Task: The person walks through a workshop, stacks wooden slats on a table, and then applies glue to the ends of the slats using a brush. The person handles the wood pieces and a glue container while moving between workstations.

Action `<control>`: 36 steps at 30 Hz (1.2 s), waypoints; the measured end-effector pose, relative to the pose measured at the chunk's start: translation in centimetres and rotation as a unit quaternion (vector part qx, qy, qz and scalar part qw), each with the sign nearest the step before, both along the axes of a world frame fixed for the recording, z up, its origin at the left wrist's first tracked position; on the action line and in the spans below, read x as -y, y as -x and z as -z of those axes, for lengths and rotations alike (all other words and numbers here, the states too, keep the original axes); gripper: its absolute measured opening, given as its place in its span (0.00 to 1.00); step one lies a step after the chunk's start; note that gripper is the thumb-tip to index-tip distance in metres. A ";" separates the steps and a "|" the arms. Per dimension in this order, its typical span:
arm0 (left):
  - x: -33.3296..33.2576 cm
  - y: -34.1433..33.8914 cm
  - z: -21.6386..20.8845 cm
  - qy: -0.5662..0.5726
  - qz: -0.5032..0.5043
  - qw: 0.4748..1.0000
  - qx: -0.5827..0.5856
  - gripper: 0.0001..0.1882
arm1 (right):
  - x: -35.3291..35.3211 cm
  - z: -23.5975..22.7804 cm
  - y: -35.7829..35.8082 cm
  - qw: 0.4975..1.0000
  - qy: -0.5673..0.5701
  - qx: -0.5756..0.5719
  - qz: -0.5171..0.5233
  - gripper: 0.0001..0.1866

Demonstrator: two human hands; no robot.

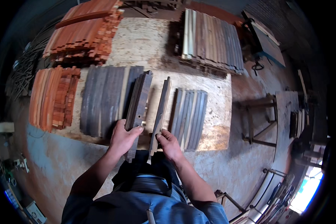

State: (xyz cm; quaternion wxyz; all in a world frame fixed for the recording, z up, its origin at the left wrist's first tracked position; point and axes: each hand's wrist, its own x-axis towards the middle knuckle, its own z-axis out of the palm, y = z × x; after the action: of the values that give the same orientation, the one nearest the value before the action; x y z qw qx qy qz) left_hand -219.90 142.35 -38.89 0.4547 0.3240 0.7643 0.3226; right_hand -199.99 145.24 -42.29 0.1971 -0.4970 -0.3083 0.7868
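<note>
My left hand (pixel 125 137) is closed around the lower part of several dark wooden strips (pixel 140 99) held together, their long sides running away from me. One of them has a small round hole. In my right hand (pixel 170 143) is a single narrow wooden strip (pixel 161 115), dark on one face and pale along an edge, gripped near its lower end between thumb and fingers. The two hands are apart, with a gap between the pieces. Left of my left hand lies a stack of dark strips (pixel 102 100); right of my right hand is a smaller dark stack (pixel 189 117).
Everything lies on a pale, stained board table (pixel 216 128). Reddish strips form a stack (pixel 50 99) at left and a taller pile (pixel 82 31) at far left. A brown-grey stack (pixel 212 41) stands at far right. Beyond the table's right edge is a wooden trestle (pixel 263 123).
</note>
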 end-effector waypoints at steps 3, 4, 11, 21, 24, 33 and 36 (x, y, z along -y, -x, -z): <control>-1.0 -4.2 0.5 0.027 0.044 0.998 -0.046 0.30 | 2.9 1.9 -4.0 0.994 -0.088 0.067 0.026 0.15; -1.7 -5.8 0.4 0.036 0.056 0.996 -0.063 0.30 | 3.2 1.9 -4.7 0.988 -0.118 0.090 0.030 0.16; -5.1 -14.2 2.1 0.092 0.169 0.970 -0.147 0.39 | 5.1 2.8 -9.0 0.957 -0.161 0.184 0.154 0.10; -3.7 -18.7 6.8 -0.043 0.202 0.933 -0.296 0.34 | 4.0 2.2 -10.6 0.950 -0.143 0.272 0.054 0.19; -3.4 -19.2 7.6 -0.073 0.220 0.921 -0.313 0.35 | 4.3 4.1 -11.4 0.903 -0.310 0.297 0.021 0.20; -4.6 -21.0 5.1 0.031 0.253 0.923 -0.290 0.56 | 2.1 3.7 -13.8 0.924 -0.230 0.277 -0.125 0.14; -4.8 -21.8 5.8 0.024 0.243 0.914 -0.325 0.54 | 3.4 4.7 -14.4 0.958 -0.213 0.188 -0.044 0.17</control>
State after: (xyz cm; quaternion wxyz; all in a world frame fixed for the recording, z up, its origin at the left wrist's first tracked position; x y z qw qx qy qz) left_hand -198.11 147.20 -44.67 0.2533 0.5758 0.7750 0.0611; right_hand -185.59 141.81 -47.03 0.2020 -0.5678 -0.5223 0.6033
